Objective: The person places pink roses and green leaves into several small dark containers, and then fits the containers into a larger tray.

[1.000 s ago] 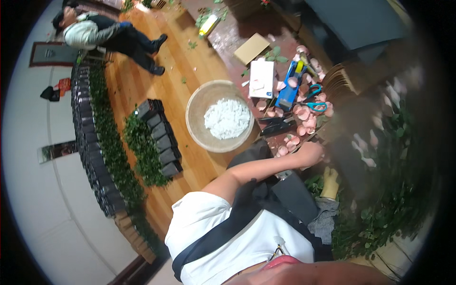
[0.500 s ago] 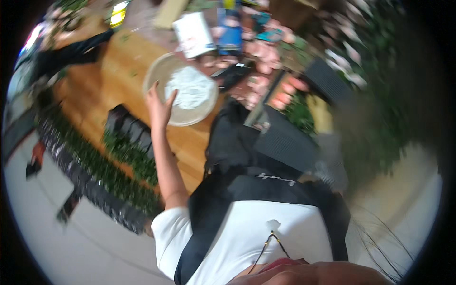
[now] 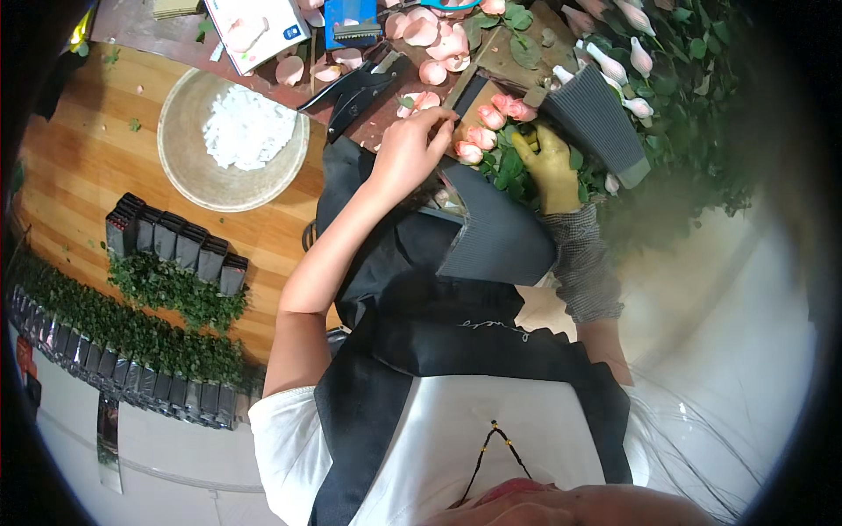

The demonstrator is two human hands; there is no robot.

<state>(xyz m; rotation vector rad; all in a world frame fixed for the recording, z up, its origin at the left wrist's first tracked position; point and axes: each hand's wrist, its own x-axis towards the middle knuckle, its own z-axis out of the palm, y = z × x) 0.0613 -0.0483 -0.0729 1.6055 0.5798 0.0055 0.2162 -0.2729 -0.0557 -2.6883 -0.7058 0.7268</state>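
Pink roses: a small cluster of pink roses (image 3: 490, 117) lies in front of the person, toward 1 o'clock from the picture's middle, between the two hands, with green leaves (image 3: 509, 164) at their 5 o'clock.
Left hand: the bare left hand (image 3: 412, 149) is at the roses' 8 to 9 o'clock, fingers bent and their tips close together near a dark strip (image 3: 471, 98); whether they pinch anything, I cannot tell.
Right hand: the right hand (image 3: 551, 167), in a yellow glove, is at the roses' 4 o'clock, thumb and fingers parted around the foliage; I cannot tell how firmly it grips.
Grey sheets: one ribbed grey sheet (image 3: 504, 230) sits over the lap at the roses' 6 o'clock; a grey ribbed piece (image 3: 601, 118) stands tilted at their 3 o'clock, just beside the glove.
Netted buds: pale buds (image 3: 607, 65) in white netting lie at the roses' 2 o'clock.
Table: on the reddish table (image 3: 153, 37), a black stapler (image 3: 355, 95) rests at the bare hand's 10 to 11 o'clock, with a blue tool (image 3: 351, 17) and a white box (image 3: 259, 33) beyond; loose petals (image 3: 447, 44) lie scattered at 12.
Bowl: a round bowl (image 3: 180, 180) of small white pieces (image 3: 250, 127) stands at that hand's 9 o'clock.
Floor: black-wrapped bundles (image 3: 180, 238) with foliage line up on the wooden floor (image 3: 74, 131), at the bowl's 7 o'clock.
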